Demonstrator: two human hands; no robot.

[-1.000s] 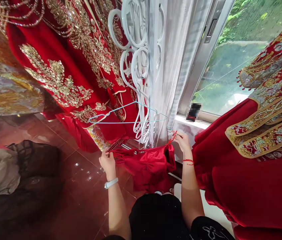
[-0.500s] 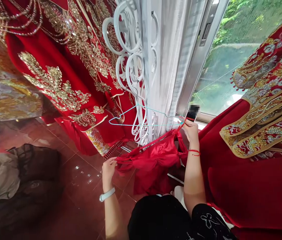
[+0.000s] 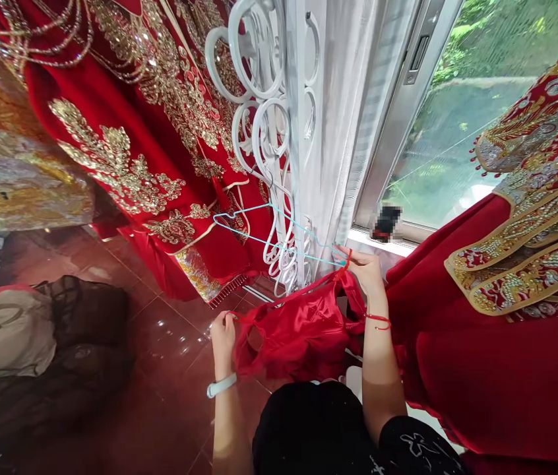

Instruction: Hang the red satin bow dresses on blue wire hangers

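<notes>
Below turquoise wire hanger (image 3: 249, 210), holding satiny red dress (image 3: 303, 323) by straps (image 3: 342, 274) in closed pinch of left hand (image 3: 223, 334) and right hand (image 3: 369, 272); likely light, limp, slippery, best gripped there.

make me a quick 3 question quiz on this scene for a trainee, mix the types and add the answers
1. Which hand is at the end of the blue hanger: (a) left, (b) right, (c) neither?
2. True or false: the left hand holds one side of the red garment, clear of the hanger.
3. What colour is the bracelet on the right wrist?
Key: 1. b; 2. true; 3. red.
</notes>
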